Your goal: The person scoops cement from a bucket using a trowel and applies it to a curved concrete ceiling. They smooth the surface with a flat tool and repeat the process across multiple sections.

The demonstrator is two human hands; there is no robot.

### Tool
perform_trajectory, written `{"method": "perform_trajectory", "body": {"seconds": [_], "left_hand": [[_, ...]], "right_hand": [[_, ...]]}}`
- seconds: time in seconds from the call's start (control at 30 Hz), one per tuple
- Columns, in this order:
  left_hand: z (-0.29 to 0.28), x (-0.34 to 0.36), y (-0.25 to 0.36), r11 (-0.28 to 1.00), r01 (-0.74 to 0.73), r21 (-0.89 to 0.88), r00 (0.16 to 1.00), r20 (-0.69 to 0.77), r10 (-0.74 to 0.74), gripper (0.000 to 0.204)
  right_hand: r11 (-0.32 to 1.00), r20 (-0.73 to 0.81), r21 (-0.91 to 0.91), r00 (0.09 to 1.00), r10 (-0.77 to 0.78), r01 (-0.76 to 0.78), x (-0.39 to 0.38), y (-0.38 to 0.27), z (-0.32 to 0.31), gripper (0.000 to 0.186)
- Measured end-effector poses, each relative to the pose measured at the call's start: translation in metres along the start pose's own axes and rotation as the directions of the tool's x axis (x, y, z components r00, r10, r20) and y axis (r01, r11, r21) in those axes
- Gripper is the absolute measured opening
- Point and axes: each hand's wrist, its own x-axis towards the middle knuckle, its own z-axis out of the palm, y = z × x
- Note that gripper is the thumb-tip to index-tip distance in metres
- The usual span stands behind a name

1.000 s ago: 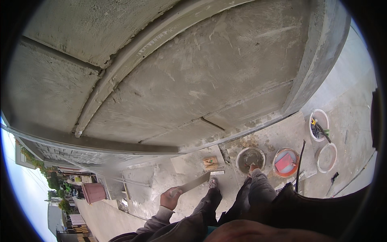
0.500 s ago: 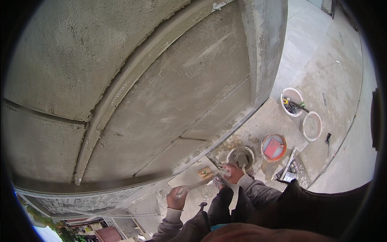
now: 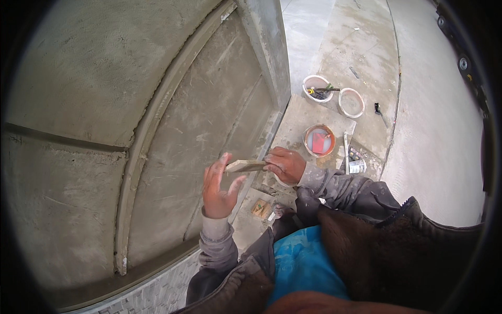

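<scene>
My right hand (image 3: 286, 164) grips the right end of a short, flat grey-beige strip of board (image 3: 244, 165), held up in front of the plastered wall (image 3: 209, 99). By its left end is my left hand (image 3: 218, 187), open, with thumb and fingers spread apart around that end. Whether the left fingertips touch the strip I cannot tell. Below my right hand, a pale bucket rim (image 3: 283, 182) shows only in part; its inside is hidden.
A raised curved band (image 3: 140, 152) runs down the wall. An orange-rimmed basin (image 3: 331, 149) holds cloudy water and a red block (image 3: 318, 143). Beyond stand a bucket of tools (image 3: 317, 89) and a pale bucket (image 3: 351, 102). A wooden piece (image 3: 261, 208) lies near my feet.
Both hands have risen with the strip from low over the ground to beside the wall. My left hand's fingers have spread. The view has shifted, so the buckets appear farther left and higher.
</scene>
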Motion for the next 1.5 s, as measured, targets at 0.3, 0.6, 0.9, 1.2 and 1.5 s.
{"method": "perform_trajectory", "body": {"seconds": [0.3,0.6,0.9,1.2,1.5], "left_hand": [[-0.013,-0.061,-0.036,0.91,0.401,-0.105,0.913,-0.029,-0.406,0.042],[0.038,-0.149,-0.092,0.753,0.656,-0.046,0.754,0.01,-0.657,0.035],[0.042,-0.174,-0.098,0.575,0.817,-0.042,0.577,0.059,-0.815,0.04],[0.047,-0.197,-0.122,0.59,0.803,-0.081,0.594,0.038,-0.803,0.036],[0.048,-0.242,-0.135,0.546,0.831,-0.108,0.552,0.028,-0.834,0.036]], "right_hand": [[0.963,-0.614,-0.229,0.788,-0.029,-0.142,0.283,0.014,-0.203,0.024],[0.827,-0.549,-0.541,0.809,-0.211,-0.151,0.4,0.081,-0.192,0.023],[0.738,-0.549,-0.599,0.831,-0.093,-0.312,0.413,0.096,-0.171,0.025],[0.753,-0.627,-0.542,0.776,-0.066,-0.374,0.422,0.107,-0.161,0.03],[0.794,-0.67,-0.478,0.74,-0.052,-0.377,0.432,0.112,-0.153,0.035]]}}
